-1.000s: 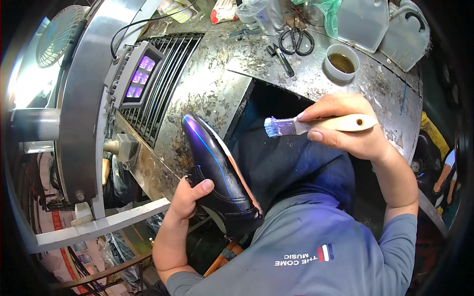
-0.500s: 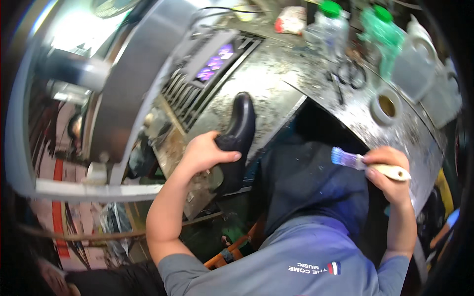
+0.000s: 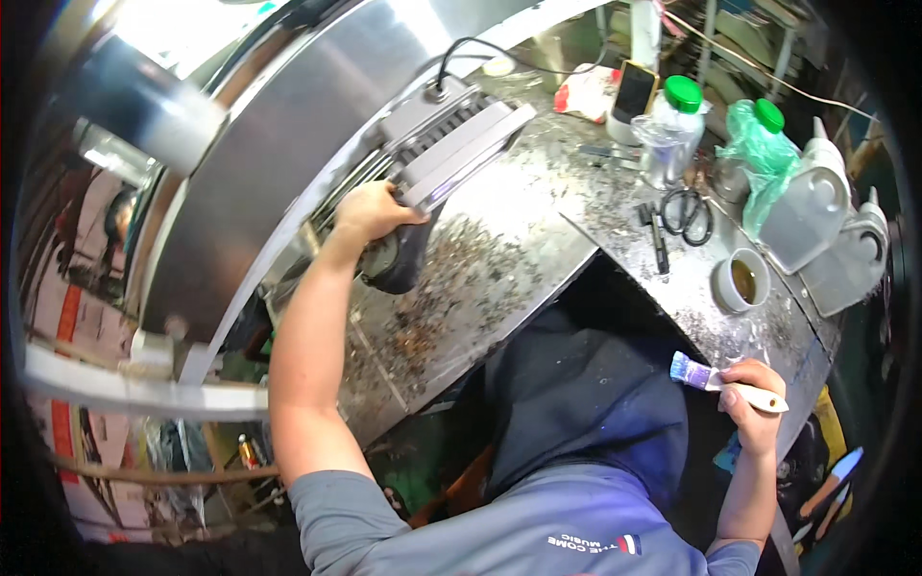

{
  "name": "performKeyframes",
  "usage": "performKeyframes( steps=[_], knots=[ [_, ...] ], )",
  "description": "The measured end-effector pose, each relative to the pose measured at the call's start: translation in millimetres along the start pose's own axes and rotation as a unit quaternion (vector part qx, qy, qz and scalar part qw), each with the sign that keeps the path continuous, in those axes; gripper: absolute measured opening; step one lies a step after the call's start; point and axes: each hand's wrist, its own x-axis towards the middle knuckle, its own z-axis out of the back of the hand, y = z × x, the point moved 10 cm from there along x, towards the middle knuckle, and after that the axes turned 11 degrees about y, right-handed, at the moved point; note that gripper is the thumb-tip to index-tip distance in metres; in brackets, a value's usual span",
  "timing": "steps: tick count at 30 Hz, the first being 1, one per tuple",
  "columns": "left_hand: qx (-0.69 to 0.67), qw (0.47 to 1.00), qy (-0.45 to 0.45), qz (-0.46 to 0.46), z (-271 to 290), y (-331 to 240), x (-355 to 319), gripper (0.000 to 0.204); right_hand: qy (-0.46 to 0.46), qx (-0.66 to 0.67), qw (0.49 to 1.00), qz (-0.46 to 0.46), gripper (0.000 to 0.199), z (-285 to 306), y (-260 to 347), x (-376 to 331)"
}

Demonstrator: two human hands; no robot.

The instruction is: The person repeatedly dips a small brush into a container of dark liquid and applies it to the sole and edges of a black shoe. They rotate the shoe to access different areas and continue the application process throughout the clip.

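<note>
My left hand (image 3: 370, 209) is closed round a black boot (image 3: 403, 261), with the thumb across its shaft. The boot lies at the left of the metal worktop, and its front part is hidden beneath a grey finned lamp (image 3: 466, 158). My right hand (image 3: 757, 394) grips a flat paintbrush (image 3: 768, 397) with a pale wooden handle. Its bristles (image 3: 684, 370) are bluish and point left, over my dark trousers. Beyond the right hand stands a small white cup (image 3: 740, 280) with brownish liquid inside.
Black scissors (image 3: 688, 216) lie near the cup. Behind them are a green-capped jar (image 3: 672, 130), a green-wrapped bottle (image 3: 764, 154) and translucent squeeze bottles (image 3: 803, 216). A phone (image 3: 635, 91) leans at the back. Dark debris (image 3: 442, 298) covers the worktop (image 3: 567, 252). A metal hood (image 3: 259, 163) rises at left.
My left hand has carried the boot away from me and leftward, under the lamp. The head view has shifted. My right hand still holds the paintbrush over my lap's right side.
</note>
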Motion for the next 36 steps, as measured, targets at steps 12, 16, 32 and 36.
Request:
performKeyframes(
  steps=[12,16,32,36],
  knots=[
    [0.005,0.998,0.003,0.069,-51.0,82.5,130.0,0.065,-0.122,-0.018,0.987,-0.102,0.028,35.4,-6.6,-20.5],
    [-0.002,0.995,0.005,0.099,-72.9,97.2,149.6,0.062,-0.168,-0.061,0.981,-0.081,0.027,47.7,-2.4,-24.2],
    [-0.083,0.990,-0.108,-0.028,-54.3,48.0,121.3,0.049,-0.123,-0.042,0.991,-0.041,0.023,26.8,19.1,-23.2],
    [-0.232,0.946,-0.142,-0.174,-48.7,-31.9,31.3,0.046,-0.124,-0.115,0.985,0.025,0.026,25.9,27.9,-53.8]
  ],
)
